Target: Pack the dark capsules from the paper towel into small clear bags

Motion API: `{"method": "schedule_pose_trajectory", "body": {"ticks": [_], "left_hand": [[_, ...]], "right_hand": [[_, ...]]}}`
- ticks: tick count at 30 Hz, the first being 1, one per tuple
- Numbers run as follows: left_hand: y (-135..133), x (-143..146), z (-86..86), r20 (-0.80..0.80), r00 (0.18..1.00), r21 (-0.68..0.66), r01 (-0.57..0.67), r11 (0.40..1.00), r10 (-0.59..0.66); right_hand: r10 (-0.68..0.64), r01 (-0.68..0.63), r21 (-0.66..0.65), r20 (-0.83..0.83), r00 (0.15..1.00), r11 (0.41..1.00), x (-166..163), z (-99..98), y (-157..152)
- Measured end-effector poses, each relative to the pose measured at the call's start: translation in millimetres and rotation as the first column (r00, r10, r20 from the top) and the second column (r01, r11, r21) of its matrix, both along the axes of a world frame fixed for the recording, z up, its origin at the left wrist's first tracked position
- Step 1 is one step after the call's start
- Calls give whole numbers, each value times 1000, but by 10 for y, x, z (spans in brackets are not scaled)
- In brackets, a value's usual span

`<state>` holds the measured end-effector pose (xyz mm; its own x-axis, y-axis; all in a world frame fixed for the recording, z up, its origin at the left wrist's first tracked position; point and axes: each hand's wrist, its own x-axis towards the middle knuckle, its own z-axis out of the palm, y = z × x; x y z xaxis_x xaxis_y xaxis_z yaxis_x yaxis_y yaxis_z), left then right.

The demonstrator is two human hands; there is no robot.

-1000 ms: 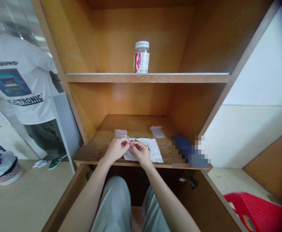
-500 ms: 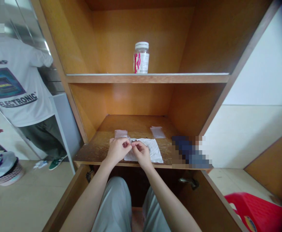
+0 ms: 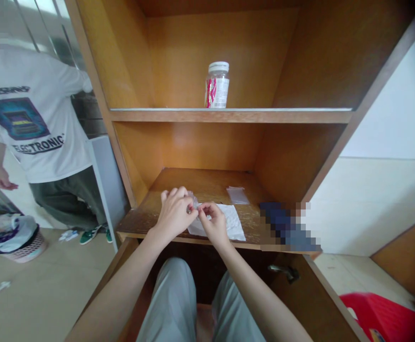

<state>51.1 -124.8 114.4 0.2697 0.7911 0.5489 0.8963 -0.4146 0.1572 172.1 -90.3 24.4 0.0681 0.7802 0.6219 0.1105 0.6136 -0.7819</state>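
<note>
A small clear plastic bag (image 3: 192, 201) is pinched between the left hand (image 3: 174, 214) and the right hand (image 3: 211, 222), both gripping it closely, just above a white paper towel (image 3: 233, 222). The towel lies on a wooden cabinet shelf (image 3: 139, 219), with a second clear bag (image 3: 238, 195) near its far edge.

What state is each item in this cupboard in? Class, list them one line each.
left hand, closed around the bag's side
right hand, pinching the bag
small clear plastic bag, held up between the hands
white paper tissue, lying crinkled on the shelf
second clear plastic bag, lying flat
white-lidded jar, upright, closed
</note>
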Motion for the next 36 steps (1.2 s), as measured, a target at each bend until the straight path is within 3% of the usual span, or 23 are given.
{"method": "schedule_pose_trajectory", "body": {"ticks": [8,16,21,28,36], "left_hand": [[72,-51,124,-60,976,30,211,977,-209],[170,-104,101,-18,963,-30,267,963,-268],[175,-100,91,-27,955,-53,293,955,-295],[126,-222,92,29,951,-134,310,941,-309],[170,-285,11,-8,938,-169,340,925,-347]], "right_hand": [[216,-222,68,82,973,973,19,314,20],[153,-202,168,266,952,965,89,475,90],[253,-311,122,347,903,942,119,520,123],[379,-408,34,309,872,912,194,583,131],[427,-440,-44,350,834,897,213,572,128]]}}
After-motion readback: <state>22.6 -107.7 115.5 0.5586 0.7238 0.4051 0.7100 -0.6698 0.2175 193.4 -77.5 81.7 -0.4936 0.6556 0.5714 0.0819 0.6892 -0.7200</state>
